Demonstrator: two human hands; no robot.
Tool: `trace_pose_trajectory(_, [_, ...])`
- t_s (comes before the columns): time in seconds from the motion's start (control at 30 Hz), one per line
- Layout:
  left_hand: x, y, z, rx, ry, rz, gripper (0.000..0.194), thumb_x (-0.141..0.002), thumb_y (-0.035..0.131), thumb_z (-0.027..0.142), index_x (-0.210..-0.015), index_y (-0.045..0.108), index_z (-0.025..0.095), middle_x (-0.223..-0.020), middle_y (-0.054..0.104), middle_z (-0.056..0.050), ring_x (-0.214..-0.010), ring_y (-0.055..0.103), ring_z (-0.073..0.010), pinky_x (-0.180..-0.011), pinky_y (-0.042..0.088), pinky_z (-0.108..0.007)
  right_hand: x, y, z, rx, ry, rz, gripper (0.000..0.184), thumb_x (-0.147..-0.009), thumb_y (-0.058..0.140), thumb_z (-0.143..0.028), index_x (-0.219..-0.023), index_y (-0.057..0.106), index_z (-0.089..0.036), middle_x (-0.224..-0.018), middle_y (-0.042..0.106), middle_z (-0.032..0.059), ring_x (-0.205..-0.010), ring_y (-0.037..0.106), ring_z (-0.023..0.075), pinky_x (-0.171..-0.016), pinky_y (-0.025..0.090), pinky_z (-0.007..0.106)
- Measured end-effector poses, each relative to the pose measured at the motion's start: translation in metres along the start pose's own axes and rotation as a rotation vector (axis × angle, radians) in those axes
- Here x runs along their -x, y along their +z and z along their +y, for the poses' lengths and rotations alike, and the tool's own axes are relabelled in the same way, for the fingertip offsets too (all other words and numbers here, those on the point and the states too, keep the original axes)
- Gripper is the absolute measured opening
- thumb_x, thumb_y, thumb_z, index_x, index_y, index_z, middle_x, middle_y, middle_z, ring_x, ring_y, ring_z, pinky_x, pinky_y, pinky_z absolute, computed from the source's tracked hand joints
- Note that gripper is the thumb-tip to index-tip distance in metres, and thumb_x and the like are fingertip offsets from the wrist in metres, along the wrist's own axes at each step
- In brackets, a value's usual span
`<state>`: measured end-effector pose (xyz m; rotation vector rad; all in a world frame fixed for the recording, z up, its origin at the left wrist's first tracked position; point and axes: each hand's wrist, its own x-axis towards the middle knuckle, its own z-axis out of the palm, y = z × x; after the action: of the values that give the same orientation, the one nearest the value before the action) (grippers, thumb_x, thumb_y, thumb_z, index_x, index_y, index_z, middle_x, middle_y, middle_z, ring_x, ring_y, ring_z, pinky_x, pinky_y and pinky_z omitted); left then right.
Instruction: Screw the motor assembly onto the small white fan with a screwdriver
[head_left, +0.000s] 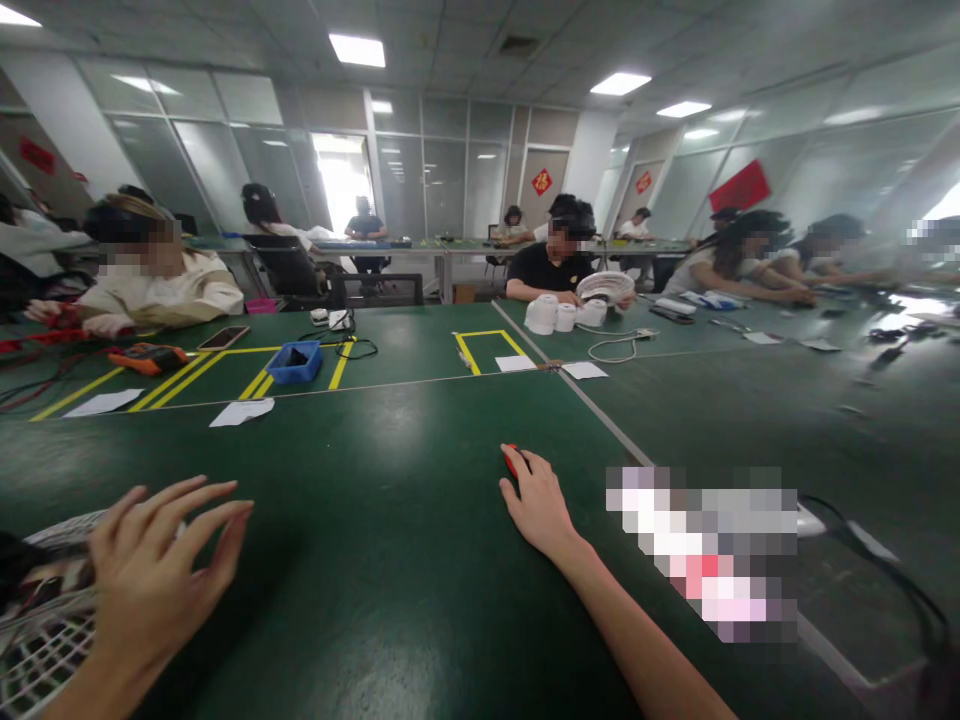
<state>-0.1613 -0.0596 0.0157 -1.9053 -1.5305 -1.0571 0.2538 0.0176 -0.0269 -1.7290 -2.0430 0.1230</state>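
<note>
My left hand (154, 570) is raised at the lower left, its fingers stretched and apart, holding nothing. It partly covers a white wire fan grille (49, 640) at the left edge, with dark parts lying in or on it. My right hand (538, 502) rests on the green table right of the middle, fingers closed over a small red object with a dark part (514, 460). Most of that object is hidden under the fingers, so its exact kind does not show.
Ahead lie paper slips (244, 412), a blue bin (295, 362), an orange multimeter (148, 358) and a phone (225, 338). A co-worker (551, 260) opposite handles a white fan grille (604, 290) behind white cups (541, 316). A blurred-out patch (705, 550) and cable (911, 590) lie right.
</note>
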Motion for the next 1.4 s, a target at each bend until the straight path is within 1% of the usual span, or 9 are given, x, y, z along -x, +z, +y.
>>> trace_pose_trajectory(0.1, [-0.002,0.026,0.035,0.041,0.257,-0.089,0.017,-0.088,0.064,0.019,-0.102,0.064,0.028,-0.106,0.074,0.003,-0.104,0.066,-0.0212,-0.108,0.043,-0.048,0.0,0.0,0.001,-0.007,-0.006,0.003,0.051,-0.095,0.048,-0.022,-0.146,0.05,-0.015,-0.137,0.056,0.0198,-0.129,0.05,0.0319,-0.106,0.043,0.048])
trace_pose_trajectory(0.2, [-0.002,0.048,0.073,0.181,0.303,-0.251,0.017,-0.092,0.057,0.016,-0.102,0.065,0.027,-0.103,0.075,0.002,-0.098,0.067,-0.0178,-0.102,0.045,-0.042,0.0,0.001,0.001,-0.019,-0.012,0.014,0.051,-0.095,0.048,-0.023,-0.145,0.05,-0.016,-0.136,0.056,0.0199,-0.128,0.05,0.033,-0.104,0.044,0.05])
trace_pose_trajectory(0.43, [-0.005,0.087,0.143,0.4,0.032,-0.475,0.013,-0.092,0.054,0.02,-0.092,0.067,0.023,-0.097,0.074,-0.001,-0.094,0.067,-0.0198,-0.089,0.051,-0.041,0.0,-0.002,-0.002,-0.071,-0.049,0.057,0.046,-0.092,0.049,-0.019,-0.137,0.058,-0.019,-0.136,0.056,0.0169,-0.128,0.05,0.031,-0.105,0.045,0.049])
trace_pose_trajectory(0.67, [-0.009,0.111,0.176,0.488,-0.088,-0.573,0.017,-0.089,0.059,0.02,-0.098,0.072,0.024,-0.102,0.076,-0.002,-0.098,0.067,-0.0217,-0.09,0.052,-0.043,0.002,-0.002,-0.006,-0.095,-0.094,0.105,0.04,-0.091,0.05,-0.018,-0.129,0.063,-0.016,-0.134,0.056,0.0167,-0.128,0.05,0.0302,-0.106,0.046,0.047])
trace_pose_trajectory(0.83, [0.001,0.116,0.182,0.468,-0.018,-0.583,0.029,-0.092,0.056,0.021,-0.119,0.068,0.022,-0.123,0.071,-0.006,-0.112,0.062,-0.0237,-0.099,0.05,-0.047,0.002,0.0,-0.005,-0.107,-0.123,0.122,0.039,-0.089,0.051,-0.016,-0.126,0.064,-0.018,-0.133,0.057,0.0157,-0.127,0.05,0.0297,-0.108,0.045,0.048])
trace_pose_trajectory(0.93, [0.005,0.115,0.182,0.428,0.02,-0.586,0.039,-0.094,0.057,0.035,-0.131,0.062,0.022,-0.134,0.065,-0.009,-0.124,0.056,-0.0269,-0.105,0.047,-0.05,0.001,0.001,-0.005,-0.115,-0.14,0.126,0.039,-0.089,0.051,-0.016,-0.126,0.064,-0.019,-0.133,0.057,0.0155,-0.127,0.05,0.0297,-0.108,0.045,0.049])
trace_pose_trajectory(1.17, [0.008,0.106,0.172,0.39,0.139,-0.647,0.043,-0.097,0.052,0.047,-0.133,0.06,0.025,-0.143,0.058,-0.009,-0.132,0.052,-0.0273,-0.11,0.044,-0.049,0.002,0.001,-0.006,-0.107,-0.149,0.118,0.038,-0.089,0.051,-0.017,-0.124,0.065,-0.019,-0.133,0.056,0.0156,-0.127,0.05,0.0304,-0.107,0.046,0.05])
trace_pose_trajectory(1.27, [0.004,0.097,0.152,0.365,0.187,-0.622,0.041,-0.097,0.051,0.047,-0.132,0.061,0.028,-0.147,0.053,-0.008,-0.132,0.052,-0.0265,-0.108,0.046,-0.048,0.002,0.0,-0.006,-0.099,-0.146,0.109,0.038,-0.089,0.052,-0.017,-0.125,0.064,-0.017,-0.133,0.056,0.0165,-0.127,0.049,0.0308,-0.107,0.046,0.049])
trace_pose_trajectory(1.4, [-0.013,0.069,0.094,0.19,0.053,-0.373,0.032,-0.097,0.052,0.044,-0.118,0.068,0.026,-0.141,0.056,-0.009,-0.129,0.053,-0.0296,-0.106,0.046,-0.053,0.001,0.0,-0.006,-0.096,-0.145,0.102,0.037,-0.09,0.051,-0.018,-0.125,0.064,-0.017,-0.132,0.056,0.0164,-0.127,0.05,0.0308,-0.106,0.047,0.049])
